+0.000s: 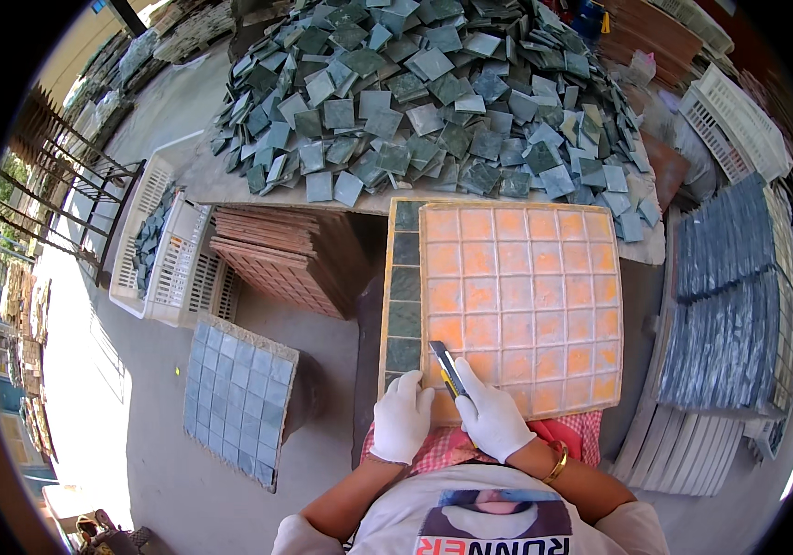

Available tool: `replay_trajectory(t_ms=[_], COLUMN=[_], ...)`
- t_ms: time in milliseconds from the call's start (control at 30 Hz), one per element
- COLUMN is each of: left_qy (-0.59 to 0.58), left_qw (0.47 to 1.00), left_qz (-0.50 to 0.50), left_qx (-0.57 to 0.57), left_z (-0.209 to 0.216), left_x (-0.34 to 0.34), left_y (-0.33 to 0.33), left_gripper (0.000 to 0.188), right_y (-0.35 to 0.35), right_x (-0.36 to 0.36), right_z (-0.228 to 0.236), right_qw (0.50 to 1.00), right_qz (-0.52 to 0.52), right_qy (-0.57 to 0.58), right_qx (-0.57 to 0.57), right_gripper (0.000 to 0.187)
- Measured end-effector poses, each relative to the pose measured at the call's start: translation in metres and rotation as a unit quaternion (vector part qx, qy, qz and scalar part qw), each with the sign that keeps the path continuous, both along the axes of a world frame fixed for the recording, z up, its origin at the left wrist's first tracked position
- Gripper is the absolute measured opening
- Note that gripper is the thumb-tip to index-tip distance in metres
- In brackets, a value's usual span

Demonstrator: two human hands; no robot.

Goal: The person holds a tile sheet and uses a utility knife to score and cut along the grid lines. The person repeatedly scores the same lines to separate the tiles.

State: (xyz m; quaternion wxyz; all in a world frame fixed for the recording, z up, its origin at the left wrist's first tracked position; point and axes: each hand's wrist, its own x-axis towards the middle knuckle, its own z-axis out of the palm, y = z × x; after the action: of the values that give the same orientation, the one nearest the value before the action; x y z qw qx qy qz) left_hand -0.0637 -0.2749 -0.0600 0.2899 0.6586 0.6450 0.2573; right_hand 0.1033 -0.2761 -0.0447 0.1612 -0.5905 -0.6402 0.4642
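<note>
My right hand [491, 418], in a white glove, is closed around a utility knife [448, 366] with a black and yellow handle. The knife points up and left over the lower left part of an orange-stained grid mould [530, 305]. That mould lies on a wider framed tray, whose column of dark green stone tiles [404, 301] shows along the left side. My left hand [403, 421], also gloved, is closed on the near left corner of the tiled tray, with its thumb near the mould's edge. The fingertips are partly hidden.
A large heap of green-grey stone tiles [433, 102] covers the table ahead. To the left stand a white crate [179, 250], stacked brown moulds [290, 259] and a tile-covered block [239, 393]. Stacks of dark tile sheets [725, 296] rise at the right, below a white crate [734, 120].
</note>
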Motion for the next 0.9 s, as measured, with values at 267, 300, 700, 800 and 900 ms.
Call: replay_trajectory(t_ms=[267, 300, 700, 800, 900], left_qy=[-0.043, -0.056, -0.126, -0.151, -0.164], left_qw=[0.998, 0.998, 0.989, 0.984, 0.984], left_qz=[0.005, 0.005, -0.027, -0.007, -0.014], left_qx=[0.037, 0.04, -0.07, -0.095, -0.07], left_z=[0.0, 0.0, 0.001, 0.001, -0.003], left_x=[0.003, 0.003, 0.024, 0.025, 0.025], left_y=[-0.003, -0.004, -0.007, -0.011, -0.009], left_gripper=[0.024, 0.024, 0.029, 0.029, 0.028], right_y=[-0.01, -0.009, -0.016, -0.022, -0.022], right_x=[-0.006, -0.006, 0.009, 0.009, 0.002], right_z=[-0.012, -0.009, 0.0, 0.0, -0.001], right_qw=[0.998, 0.999, 0.997, 0.997, 0.995], right_qz=[-0.037, -0.037, -0.076, -0.077, -0.101], right_qy=[0.017, 0.017, -0.016, -0.01, -0.002], right_qx=[0.042, 0.036, 0.019, 0.013, 0.0], right_gripper=[0.06, 0.059, 0.061, 0.062, 0.061])
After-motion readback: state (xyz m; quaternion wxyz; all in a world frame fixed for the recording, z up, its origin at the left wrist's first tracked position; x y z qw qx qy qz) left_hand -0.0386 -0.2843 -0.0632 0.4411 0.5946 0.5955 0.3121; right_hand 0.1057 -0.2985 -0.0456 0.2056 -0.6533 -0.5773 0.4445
